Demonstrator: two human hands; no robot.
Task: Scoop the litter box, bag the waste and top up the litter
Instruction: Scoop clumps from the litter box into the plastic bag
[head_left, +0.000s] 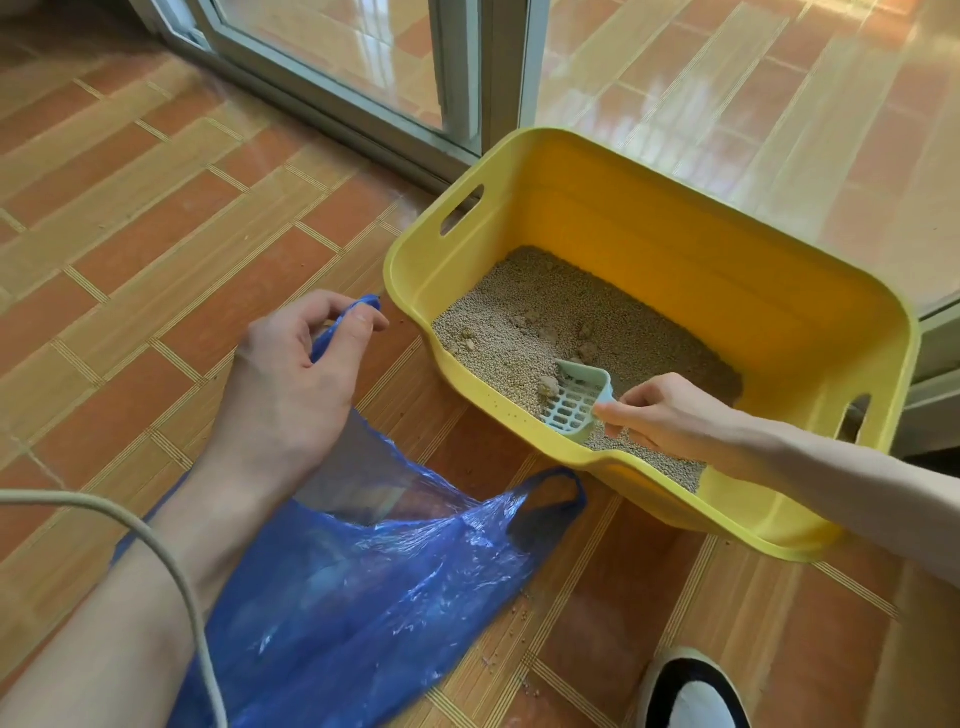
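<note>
scoop handle: hidden inside the right hand (660, 410); only the slotted scoop (576, 400) head shows
litter: at 4 o'clock in the litter box (675, 249), covered by the right forearm
blue bag (374, 582): lower part cut off by the bottom edge; its 10 o'clock side hidden behind the left hand (296, 364) and forearm
shoe (691, 691): cut off at 6 o'clock
cord (171, 561): both ends run out of view

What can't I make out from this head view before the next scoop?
- Scoop handle: hidden inside the right hand.
- Blue bag contents: hidden by crinkled plastic and the left forearm; its lower end is cut off by the bottom edge.
- Litter box near-right floor: hidden by the right arm.
- Fresh litter supply: not in view.
</note>
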